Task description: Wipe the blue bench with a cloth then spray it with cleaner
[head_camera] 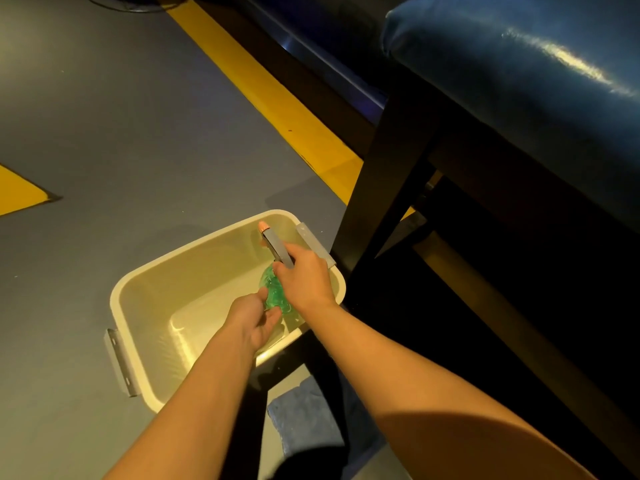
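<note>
A green spray bottle with a grey trigger head and an orange nozzle sits inside a cream plastic tub on the floor. My right hand grips the bottle at its neck, just under the grey head. My left hand holds the lower body of the bottle from the left. The blue padded bench stands at the upper right on dark legs. A blue cloth lies on the floor below the tub, between my forearms.
The tub has grey handles at both ends and stands against a dark bench leg. A yellow stripe crosses the grey floor at the upper middle. Open floor lies to the left.
</note>
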### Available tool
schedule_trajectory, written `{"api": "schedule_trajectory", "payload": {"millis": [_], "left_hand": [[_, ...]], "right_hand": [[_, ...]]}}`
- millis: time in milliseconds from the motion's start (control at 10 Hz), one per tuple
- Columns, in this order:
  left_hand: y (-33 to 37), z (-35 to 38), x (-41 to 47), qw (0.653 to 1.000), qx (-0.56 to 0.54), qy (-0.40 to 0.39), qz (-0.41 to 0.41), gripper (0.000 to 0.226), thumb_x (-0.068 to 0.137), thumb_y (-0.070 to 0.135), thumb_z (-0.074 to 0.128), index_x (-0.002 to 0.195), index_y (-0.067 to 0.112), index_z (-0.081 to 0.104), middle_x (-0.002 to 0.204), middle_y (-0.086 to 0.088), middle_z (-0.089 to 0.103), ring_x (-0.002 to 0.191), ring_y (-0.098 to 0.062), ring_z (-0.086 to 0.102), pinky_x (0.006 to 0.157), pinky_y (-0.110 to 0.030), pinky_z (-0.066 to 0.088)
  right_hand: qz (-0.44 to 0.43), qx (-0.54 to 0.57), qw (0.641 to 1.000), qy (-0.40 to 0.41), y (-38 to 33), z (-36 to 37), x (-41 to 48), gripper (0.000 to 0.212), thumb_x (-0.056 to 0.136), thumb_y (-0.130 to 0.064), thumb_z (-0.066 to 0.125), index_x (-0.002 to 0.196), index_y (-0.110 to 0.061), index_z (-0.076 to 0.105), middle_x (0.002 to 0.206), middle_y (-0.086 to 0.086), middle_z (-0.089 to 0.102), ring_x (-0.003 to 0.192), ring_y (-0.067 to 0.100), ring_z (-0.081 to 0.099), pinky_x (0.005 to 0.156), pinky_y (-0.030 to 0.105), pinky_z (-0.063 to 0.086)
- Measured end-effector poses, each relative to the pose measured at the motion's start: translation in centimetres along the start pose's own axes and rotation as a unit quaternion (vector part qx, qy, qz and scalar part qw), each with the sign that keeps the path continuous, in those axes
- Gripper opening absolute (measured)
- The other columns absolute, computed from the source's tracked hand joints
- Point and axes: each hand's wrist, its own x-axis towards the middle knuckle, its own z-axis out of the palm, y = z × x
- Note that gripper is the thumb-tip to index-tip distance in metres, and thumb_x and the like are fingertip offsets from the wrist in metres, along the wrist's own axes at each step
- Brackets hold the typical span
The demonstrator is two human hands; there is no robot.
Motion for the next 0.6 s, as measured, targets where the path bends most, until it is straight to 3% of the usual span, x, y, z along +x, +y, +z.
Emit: {"api": "schedule_trajectory", "payload": {"millis": [100, 300, 400, 500, 600], "left_hand": [[-0.1, 0.1, 0.0, 1.0, -0.008, 0.006, 0.004, 0.023, 0.098, 0.004, 0.035, 0.08, 0.005, 0.05, 0.076, -0.009, 0.043, 0.066, -0.017, 0.044, 0.064, -0.032, 0.043], [0.0, 0.2, -0.3, 0.998, 0.051, 0.015, 0.02, 0.02, 0.098, 0.008, 0.042, 0.115, 0.004, 0.051, 0.08, -0.007, 0.048, 0.069, -0.015, 0.051, 0.057, -0.024, 0.052], [0.1, 0.1, -0.8, 0.996, 0.087, 0.026, 0.019, 0.03, 0.096, 0.007, 0.046, 0.123, -0.005, 0.047, 0.073, -0.006, 0.044, 0.061, -0.015, 0.048, 0.057, -0.025, 0.051], [0.2, 0.2, -1.8, 0.988, 0.13, 0.06, 0.062, 0.032, 0.095, 0.006, 0.046, 0.125, -0.007, 0.048, 0.078, -0.01, 0.052, 0.067, -0.021, 0.052, 0.063, -0.029, 0.047], [-0.1, -0.1, -3.6, 0.944, 0.213, 0.149, 0.205, 0.045, 0.095, 0.011, 0.044, 0.138, 0.004, 0.04, 0.135, -0.017, 0.05, 0.12, -0.031, 0.051, 0.101, -0.038, 0.042]], "right_hand": [[-0.005, -0.003, 1.0, 0.002, 0.1, 0.2, -0.1, 0.028, 0.093, -0.015, 0.056, 0.12, -0.014, 0.062, 0.098, 0.01, 0.068, 0.084, 0.021, 0.058, 0.072, 0.028, 0.046], [0.001, -0.017, 1.0, -0.011, 0.2, 0.1, 0.0, 0.026, 0.093, -0.017, 0.056, 0.117, -0.011, 0.061, 0.099, 0.012, 0.066, 0.082, 0.019, 0.054, 0.07, 0.03, 0.046], [0.025, -0.022, 0.999, -0.036, 0.2, 0.1, -0.1, 0.026, 0.091, -0.02, 0.059, 0.115, -0.01, 0.058, 0.092, 0.007, 0.059, 0.082, 0.02, 0.052, 0.068, 0.03, 0.043], [0.021, -0.06, 0.997, -0.035, -0.1, -0.3, -0.7, 0.031, 0.09, -0.025, 0.061, 0.115, -0.009, 0.055, 0.1, 0.009, 0.061, 0.086, 0.023, 0.056, 0.067, 0.031, 0.042], [-0.027, -0.063, 0.997, 0.034, -0.4, -1.3, -1.7, 0.038, 0.092, -0.026, 0.057, 0.125, -0.01, 0.052, 0.119, 0.011, 0.061, 0.108, 0.027, 0.057, 0.082, 0.034, 0.046]]}}
